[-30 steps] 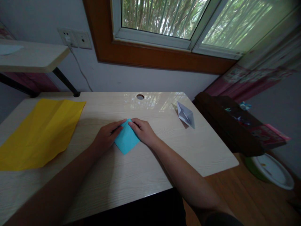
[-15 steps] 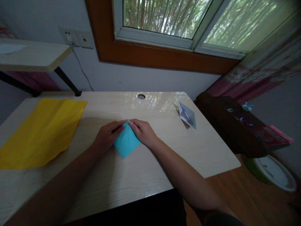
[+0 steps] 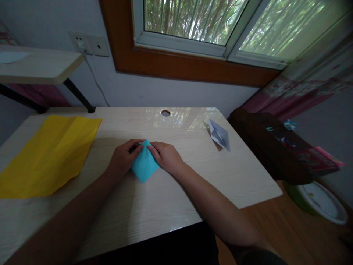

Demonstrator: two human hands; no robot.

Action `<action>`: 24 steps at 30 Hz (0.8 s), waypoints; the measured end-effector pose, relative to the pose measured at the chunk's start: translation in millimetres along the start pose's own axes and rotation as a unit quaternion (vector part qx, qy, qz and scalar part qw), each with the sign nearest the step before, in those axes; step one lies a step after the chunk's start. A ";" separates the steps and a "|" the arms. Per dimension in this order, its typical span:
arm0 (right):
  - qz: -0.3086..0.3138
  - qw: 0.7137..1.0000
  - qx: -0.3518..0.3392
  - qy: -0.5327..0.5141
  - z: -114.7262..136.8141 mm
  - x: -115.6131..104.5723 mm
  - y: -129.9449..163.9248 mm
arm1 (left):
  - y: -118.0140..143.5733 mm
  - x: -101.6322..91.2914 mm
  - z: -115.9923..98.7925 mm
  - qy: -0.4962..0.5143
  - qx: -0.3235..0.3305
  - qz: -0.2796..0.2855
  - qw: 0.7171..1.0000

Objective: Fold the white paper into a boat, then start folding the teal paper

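Observation:
A folded light-blue paper [image 3: 143, 165], diamond shaped, lies in the middle of the pale wooden desk [image 3: 171, 198]. My left hand [image 3: 123, 156] grips its left edge, fingertips at the top corner. My right hand [image 3: 166, 157] presses its right edge, fingers meeting the left hand's near the top point. Both hands hold the paper down on the desk. The paper's lower tip points toward me and is uncovered.
A large creased yellow sheet [image 3: 46, 152] lies at the desk's left. A folded white paper shape [image 3: 220, 134] sits at the right rear. A cable hole [image 3: 165, 113] is near the back edge. A dark bench [image 3: 273, 147] and a green-rimmed bowl [image 3: 320, 200] stand right of the desk.
The blue paper and both hands have shifted slightly left, and the paper now looks narrower, with its sides drawn in toward the middle.

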State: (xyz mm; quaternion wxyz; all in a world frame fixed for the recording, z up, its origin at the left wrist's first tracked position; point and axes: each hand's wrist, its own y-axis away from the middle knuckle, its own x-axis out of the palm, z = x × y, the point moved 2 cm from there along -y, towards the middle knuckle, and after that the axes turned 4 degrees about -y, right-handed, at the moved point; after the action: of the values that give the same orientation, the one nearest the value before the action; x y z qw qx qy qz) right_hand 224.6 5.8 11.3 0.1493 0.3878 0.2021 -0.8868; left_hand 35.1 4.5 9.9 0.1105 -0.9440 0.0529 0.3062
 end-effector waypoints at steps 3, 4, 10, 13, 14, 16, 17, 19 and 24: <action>0.001 1.000 0.004 -0.008 0.0 0.1 -0.3 | -0.3 0.9 0.5 0.003 0.010 0.002 1.000; 0.001 1.000 0.005 -0.013 0.0 0.1 -0.4 | -0.4 1.3 1.1 0.003 0.012 0.004 1.000; -0.012 0.996 0.015 -0.087 -0.9 0.1 -0.4 | 0.0 1.9 3.6 0.001 0.014 0.005 1.000; -0.016 0.988 0.038 -0.147 -5.0 1.6 -0.3 | 0.4 1.9 3.0 -0.006 0.019 0.002 1.000; -0.017 0.985 0.049 -0.165 -6.8 2.1 -0.3 | 0.4 2.1 3.0 -0.007 0.022 0.002 1.000; -0.022 0.979 0.066 -0.191 -9.9 2.7 -0.6 | 0.3 2.8 3.1 -0.005 0.027 0.005 1.000; -0.026 0.977 0.070 -0.200 -11.0 2.8 -0.8 | 0.1 3.2 3.2 -0.004 0.031 0.007 0.999; -0.036 0.976 0.069 -0.205 -11.7 2.8 -1.4 | -0.1 3.9 3.4 -0.001 0.036 0.010 0.999; -0.039 0.982 0.039 -0.178 -8.7 4.1 -2.2 | -0.1 3.9 2.8 0.006 0.042 0.006 0.999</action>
State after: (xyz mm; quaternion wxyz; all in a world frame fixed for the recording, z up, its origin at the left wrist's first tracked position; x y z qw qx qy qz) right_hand 226.4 11.4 3.4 0.1328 0.2206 0.1528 -0.9541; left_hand 36.7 5.2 5.5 0.1477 -0.9400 0.0718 0.2990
